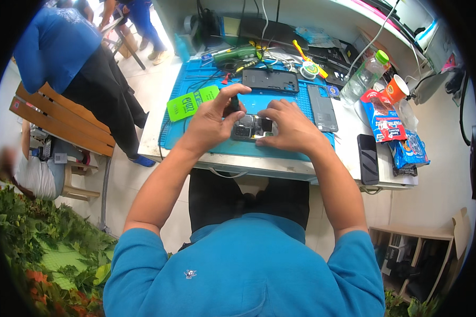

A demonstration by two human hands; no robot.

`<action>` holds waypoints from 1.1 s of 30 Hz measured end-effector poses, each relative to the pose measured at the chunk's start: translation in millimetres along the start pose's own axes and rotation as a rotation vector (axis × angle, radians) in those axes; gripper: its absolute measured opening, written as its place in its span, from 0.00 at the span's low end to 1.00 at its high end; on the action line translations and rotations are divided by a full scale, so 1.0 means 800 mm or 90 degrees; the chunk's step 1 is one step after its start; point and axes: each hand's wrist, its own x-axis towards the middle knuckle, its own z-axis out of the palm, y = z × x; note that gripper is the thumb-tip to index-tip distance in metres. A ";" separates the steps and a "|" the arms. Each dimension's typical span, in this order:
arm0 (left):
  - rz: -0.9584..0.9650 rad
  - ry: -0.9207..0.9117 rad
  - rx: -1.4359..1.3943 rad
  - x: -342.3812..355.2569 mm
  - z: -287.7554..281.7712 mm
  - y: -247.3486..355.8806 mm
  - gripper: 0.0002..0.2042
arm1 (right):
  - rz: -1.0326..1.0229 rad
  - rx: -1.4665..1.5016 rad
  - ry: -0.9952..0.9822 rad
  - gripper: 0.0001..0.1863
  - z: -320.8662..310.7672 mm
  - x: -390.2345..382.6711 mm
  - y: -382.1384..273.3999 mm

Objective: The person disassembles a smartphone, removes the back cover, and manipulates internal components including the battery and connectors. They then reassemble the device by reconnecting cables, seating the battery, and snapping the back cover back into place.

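You pinched a small dark part (pixel 234 104) in your left hand (pixel 212 119) above the opened phone (pixel 251 128), while your right hand (pixel 288 124) pressed it steady against the blue mat (pixel 280 100).

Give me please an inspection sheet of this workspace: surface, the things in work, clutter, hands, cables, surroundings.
Surface: blue work mat on a white table.
Job's things: opened phone under both hands; small dark part in the left hand.
Clutter: green card, dark phone, bottle, orange cup, snack packets.
Grippers: left hand pinches the part; right hand touches the phone.
Cables: white cable.
Surroundings: wooden bench, plants.
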 end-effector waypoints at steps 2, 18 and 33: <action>0.024 0.037 0.018 0.001 0.005 0.002 0.28 | 0.001 -0.009 -0.015 0.39 -0.002 0.002 0.000; -0.019 0.056 0.045 -0.010 -0.014 0.012 0.28 | -0.031 0.093 0.095 0.11 0.057 0.057 -0.029; -0.938 -0.187 0.327 -0.218 -0.261 -0.335 0.52 | -0.081 0.087 0.147 0.17 0.057 0.056 -0.026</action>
